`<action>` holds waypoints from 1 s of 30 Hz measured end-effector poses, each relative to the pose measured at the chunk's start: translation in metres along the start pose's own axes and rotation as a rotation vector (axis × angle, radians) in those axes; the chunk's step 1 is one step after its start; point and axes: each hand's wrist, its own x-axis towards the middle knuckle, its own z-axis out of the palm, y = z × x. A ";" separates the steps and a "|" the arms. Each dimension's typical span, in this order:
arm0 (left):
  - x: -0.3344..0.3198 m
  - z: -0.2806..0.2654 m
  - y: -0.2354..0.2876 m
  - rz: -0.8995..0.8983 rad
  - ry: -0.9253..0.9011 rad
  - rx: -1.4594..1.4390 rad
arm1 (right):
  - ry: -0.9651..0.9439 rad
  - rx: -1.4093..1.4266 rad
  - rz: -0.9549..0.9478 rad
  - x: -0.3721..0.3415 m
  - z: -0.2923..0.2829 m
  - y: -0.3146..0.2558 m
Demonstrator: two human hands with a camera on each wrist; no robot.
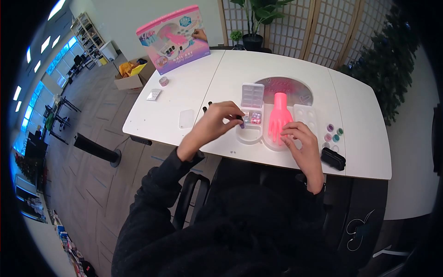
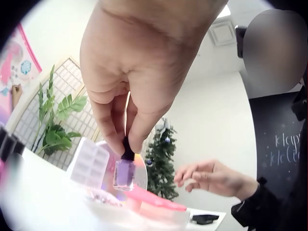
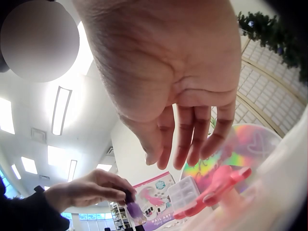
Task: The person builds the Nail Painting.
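Observation:
My left hand point(image 1: 218, 122) pinches the black cap of a purple nail polish bottle point(image 2: 124, 174) between thumb and fingertips. In the left wrist view the bottle hangs upright below the fingers, its cap on top. My right hand point(image 1: 302, 145) holds nothing, its fingers loosely bent beside the fingers of the pink model hand point(image 1: 280, 115). That model hand lies on a white tray point(image 1: 249, 134), whose compartments hold small colourful pieces point(image 1: 255, 118). A lidded section point(image 1: 253, 94) stands raised behind them.
Small glitter pots point(image 1: 330, 127) and a black case point(image 1: 333, 159) sit at the right. A nail art box point(image 1: 175, 39) stands at the back left. Black-capped bottles point(image 1: 205, 109) and a clear lid point(image 1: 186, 119) lie left, a tape roll point(image 1: 164, 81) farther off.

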 end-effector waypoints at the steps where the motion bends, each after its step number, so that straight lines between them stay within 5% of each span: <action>1: 0.001 0.010 -0.005 0.039 -0.013 0.073 | -0.005 -0.006 0.010 0.000 -0.001 -0.001; 16: -0.006 0.039 -0.009 0.033 -0.010 0.248 | -0.013 -0.006 0.004 0.000 -0.002 -0.002; 25: 0.002 -0.051 -0.055 -0.141 0.232 0.313 | -0.017 -0.067 -0.017 -0.001 -0.013 0.005; 30: -0.012 -0.061 -0.091 -0.222 0.081 0.381 | -0.012 -0.026 0.013 -0.004 -0.012 0.004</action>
